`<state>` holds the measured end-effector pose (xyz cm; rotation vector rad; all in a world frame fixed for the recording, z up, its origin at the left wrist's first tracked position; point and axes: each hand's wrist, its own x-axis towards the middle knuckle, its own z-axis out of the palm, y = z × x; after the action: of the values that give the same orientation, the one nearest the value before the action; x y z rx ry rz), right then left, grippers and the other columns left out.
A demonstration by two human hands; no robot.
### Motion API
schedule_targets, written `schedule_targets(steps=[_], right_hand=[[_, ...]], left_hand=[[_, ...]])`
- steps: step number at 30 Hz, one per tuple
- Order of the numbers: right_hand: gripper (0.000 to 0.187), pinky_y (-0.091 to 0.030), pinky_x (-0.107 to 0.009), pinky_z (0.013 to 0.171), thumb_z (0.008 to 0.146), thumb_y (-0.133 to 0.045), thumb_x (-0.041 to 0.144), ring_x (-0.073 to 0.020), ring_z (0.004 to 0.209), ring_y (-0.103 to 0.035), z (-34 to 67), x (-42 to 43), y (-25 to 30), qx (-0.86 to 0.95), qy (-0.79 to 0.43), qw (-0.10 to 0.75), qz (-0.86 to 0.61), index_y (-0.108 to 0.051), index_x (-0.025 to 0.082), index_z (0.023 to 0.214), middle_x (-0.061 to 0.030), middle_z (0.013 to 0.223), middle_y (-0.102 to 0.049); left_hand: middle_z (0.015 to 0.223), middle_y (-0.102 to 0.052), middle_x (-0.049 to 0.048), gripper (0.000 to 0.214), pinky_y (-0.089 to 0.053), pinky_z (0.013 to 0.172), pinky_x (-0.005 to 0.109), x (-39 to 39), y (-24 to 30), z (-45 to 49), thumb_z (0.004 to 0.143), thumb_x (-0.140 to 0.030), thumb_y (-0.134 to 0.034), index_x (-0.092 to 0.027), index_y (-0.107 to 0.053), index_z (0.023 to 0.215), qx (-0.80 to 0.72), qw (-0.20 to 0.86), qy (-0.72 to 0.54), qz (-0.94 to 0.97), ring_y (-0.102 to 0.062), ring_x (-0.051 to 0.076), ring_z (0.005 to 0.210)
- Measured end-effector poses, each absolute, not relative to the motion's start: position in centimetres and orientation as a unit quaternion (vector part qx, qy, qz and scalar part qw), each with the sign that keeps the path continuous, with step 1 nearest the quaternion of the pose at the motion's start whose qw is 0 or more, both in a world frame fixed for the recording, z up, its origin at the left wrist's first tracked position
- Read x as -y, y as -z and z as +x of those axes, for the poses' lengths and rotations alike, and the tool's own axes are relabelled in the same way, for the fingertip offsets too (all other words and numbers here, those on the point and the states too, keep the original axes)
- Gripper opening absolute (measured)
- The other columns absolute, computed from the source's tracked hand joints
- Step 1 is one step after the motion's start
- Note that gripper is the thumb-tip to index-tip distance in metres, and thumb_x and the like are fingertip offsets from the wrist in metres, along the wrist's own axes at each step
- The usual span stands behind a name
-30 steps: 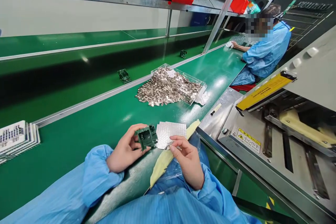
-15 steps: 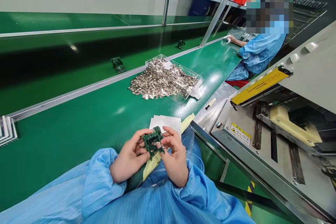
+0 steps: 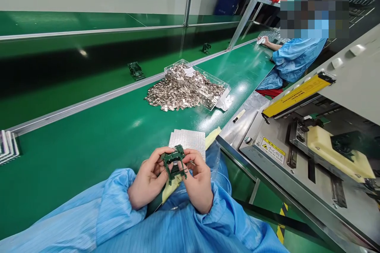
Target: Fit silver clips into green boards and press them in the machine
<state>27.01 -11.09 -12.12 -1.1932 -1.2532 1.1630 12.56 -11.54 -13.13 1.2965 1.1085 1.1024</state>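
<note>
At lower centre of the frame, I log left hand (image 3: pixel 147 180) and right hand (image 3: pixel 197 180) pinching opposite sides of the green part (image 3: pixel 172 157), presumably to steady it.

Light-blue work smock (image 3: pixel 154 233), long-sleeved, fine pinstripes.
Body slightly shiny, soft folds. Left sleeve (image 3: pixel 74 215) loose, creased, left cuff (image 3: pixel 117 189) gathered and puffy at the wrist. Right sleeve (image 3: pixel 237 223) same blue, wrinkled, right cuff (image 3: pixel 219 197) bunched too. More blue cloth (image 3: pixel 219 174) over the lap.

Left grip (image 3: pixel 147 182), right grip (image 3: pixel 198 182) hold green part (image 3: pixel 174 155).
</note>
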Motion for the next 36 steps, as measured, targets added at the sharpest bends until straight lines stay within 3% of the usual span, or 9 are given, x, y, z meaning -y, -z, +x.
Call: schedule_targets(steps=[8,18,31,36], right_hand=[[0.017,-0.046,-0.025,0.057,0.072,-0.069,0.027,-0.0138,0.064,-0.054,26.6,11.1,12.2,0.419,-0.577,0.529,-0.460,-0.053,0.023,0.075,0.0015,0.071,-0.055],[0.019,-0.043,-0.023,0.050,0.068,-0.067,0.025,-0.0120,0.055,-0.046,26.7,11.8,11.3,0.388,-0.577,0.544,-0.469,-0.048,0.023,0.068,0.0029,0.062,-0.051],[0.024,-0.043,-0.022,0.052,0.068,-0.070,0.027,-0.0112,0.057,-0.047,30.0,14.3,12.0,0.342,-0.554,0.571,-0.500,-0.046,0.022,0.068,0.0041,0.064,-0.048],[0.023,-0.047,-0.027,0.068,0.080,-0.063,0.044,-0.0162,0.075,-0.057,32.7,14.0,14.6,0.347,-0.485,0.591,-0.543,-0.059,0.021,0.085,-0.0034,0.085,-0.063]], left_hand=[[0.086,-0.061,0.0015,0.032,-0.050,0.061,0.021,11.9,13.2,13.3,0.083,-0.030,-0.059,-0.021,-0.048,0.113,-0.484,0.544,-0.473,0.496,-0.058,0.012,0.068],[0.084,-0.065,0.0010,0.036,-0.052,0.058,0.021,12.3,12.4,14.7,0.073,-0.024,-0.065,-0.020,-0.050,0.105,-0.510,0.520,-0.493,0.477,-0.061,0.012,0.065],[0.082,-0.064,-0.0003,0.037,-0.052,0.056,0.022,13.3,12.4,18.0,0.071,-0.020,-0.063,-0.021,-0.051,0.106,-0.501,0.559,-0.427,0.504,-0.062,0.014,0.066],[0.083,-0.066,0.0015,0.038,-0.052,0.058,0.021,11.0,11.5,17.6,0.072,-0.029,-0.067,-0.019,-0.053,0.106,-0.490,0.529,-0.410,0.558,-0.064,0.015,0.070]])
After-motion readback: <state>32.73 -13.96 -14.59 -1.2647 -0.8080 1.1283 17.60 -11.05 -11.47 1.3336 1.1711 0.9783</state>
